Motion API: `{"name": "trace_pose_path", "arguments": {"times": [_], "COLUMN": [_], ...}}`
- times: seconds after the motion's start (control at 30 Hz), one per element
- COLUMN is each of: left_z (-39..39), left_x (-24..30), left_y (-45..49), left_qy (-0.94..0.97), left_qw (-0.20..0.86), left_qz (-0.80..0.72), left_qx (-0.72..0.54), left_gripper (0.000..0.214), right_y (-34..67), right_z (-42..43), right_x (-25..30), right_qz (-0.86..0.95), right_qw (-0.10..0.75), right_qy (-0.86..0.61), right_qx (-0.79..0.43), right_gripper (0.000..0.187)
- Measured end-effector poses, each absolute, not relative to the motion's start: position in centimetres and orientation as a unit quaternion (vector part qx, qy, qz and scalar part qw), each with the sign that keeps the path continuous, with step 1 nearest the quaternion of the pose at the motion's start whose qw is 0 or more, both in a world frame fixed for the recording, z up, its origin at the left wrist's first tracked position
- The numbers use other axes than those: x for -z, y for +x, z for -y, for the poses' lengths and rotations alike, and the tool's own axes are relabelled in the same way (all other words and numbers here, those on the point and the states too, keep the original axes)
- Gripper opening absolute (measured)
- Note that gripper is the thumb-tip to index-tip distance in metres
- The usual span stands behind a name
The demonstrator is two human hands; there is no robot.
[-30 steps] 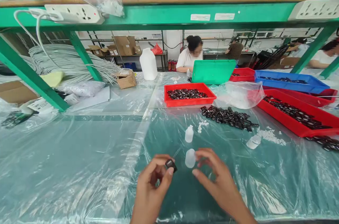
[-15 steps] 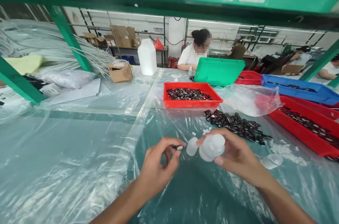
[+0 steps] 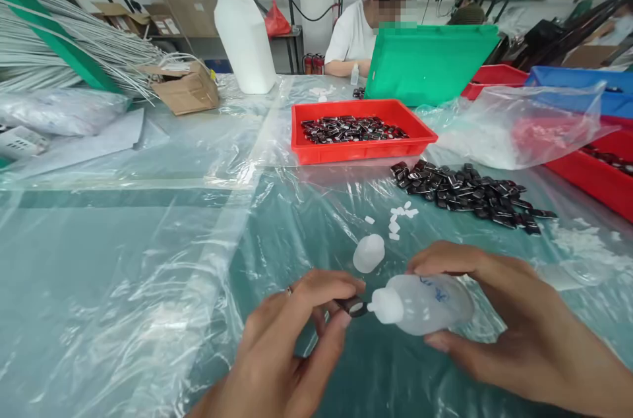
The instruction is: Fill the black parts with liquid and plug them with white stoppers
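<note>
Between thumb and fingers, my left hand (image 3: 297, 332) pinches a small black plastic piece (image 3: 355, 306) with a pale oval on its end. My right hand (image 3: 504, 319) is wrapped round a translucent squeeze bottle (image 3: 432, 304) with blue writing. The bottle lies nearly level, and its white nozzle tip is at the end of the black piece; whether they touch I cannot tell. Just beyond my hands stands a small whitish translucent cup or cap (image 3: 368, 253). Several little white pieces (image 3: 394, 227) are scattered behind it. A heap of black pieces (image 3: 469, 194) lies to the right.
Further back, a red tray (image 3: 363, 153) holds many black pieces. A green tray (image 3: 430, 65) stands tilted behind it, near a seated person (image 3: 353, 35). A clear bag (image 3: 494, 134) and another red tray (image 3: 598, 174) are on the right. A white jug (image 3: 244, 42) and cardboard box (image 3: 185, 88) stand left.
The view has tipped down and come closer. My right hand has turned the bottle from pointing toward me to lying sideways, its nozzle now at the black piece in my left hand.
</note>
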State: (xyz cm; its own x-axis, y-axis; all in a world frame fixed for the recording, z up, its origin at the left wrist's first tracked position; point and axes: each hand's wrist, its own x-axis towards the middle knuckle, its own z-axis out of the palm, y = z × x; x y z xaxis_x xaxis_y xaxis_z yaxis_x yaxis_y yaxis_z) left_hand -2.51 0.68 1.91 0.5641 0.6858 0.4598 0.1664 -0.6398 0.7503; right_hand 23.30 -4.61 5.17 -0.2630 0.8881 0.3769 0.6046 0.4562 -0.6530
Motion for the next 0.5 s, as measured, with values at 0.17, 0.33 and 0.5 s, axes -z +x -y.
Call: {"name": "trace_pose_path", "arguments": {"times": [0.17,0.33,0.5], "left_z": [-0.4,-0.5,-0.3], "left_x": [-1.5,-1.7,-1.8], "left_y": [-2.5,-2.3,-2.4], "left_qy": [0.818,0.818,0.819], "left_qw": [0.341,0.332,0.331], "left_qz": [-0.274,-0.279,-0.291], "left_qx": [-0.374,-0.379,-0.368], "left_gripper": [0.035,0.034,0.032], "right_y": [23.3,23.8,23.8], "right_z": [4.4,5.0,6.3], "right_x": [-5.8,-5.7,-5.4], "right_qz": [0.789,0.800,0.793], "right_qw": [0.351,0.356,0.344], "right_qy": [-0.477,-0.462,-0.497], "right_qx": [-0.164,-0.143,-0.073], "right_gripper": [0.035,0.033,0.030]}}
